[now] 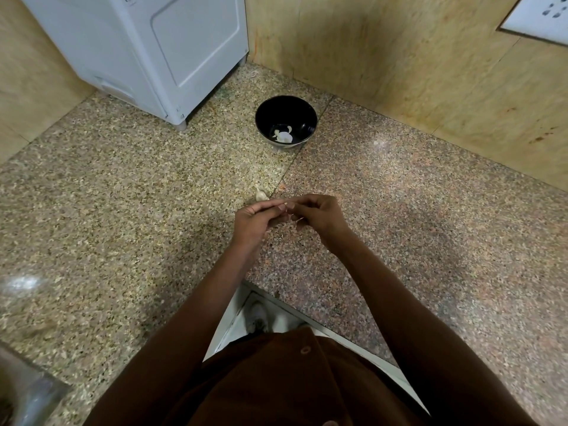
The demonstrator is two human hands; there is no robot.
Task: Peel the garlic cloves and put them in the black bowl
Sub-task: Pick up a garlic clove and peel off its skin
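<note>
**Garlic peeling: surroundings and hand state**

White appliance stands at the tabletop rear left. Black bowl behind holds peeled cloves. One unpeeled clove lies just beyond the hands. Left hand and right hand pinch a small clove, mostly hidden. No legible writing.

1. Premises: a home kitchen corner.
2. Speckled granite worktop meets beige stone-look wall panels at right angles.
3. A white appliance stands on the worktop.
4. A black bowl holds peeled garlic.
5. White wall socket plate, upper right.
</note>
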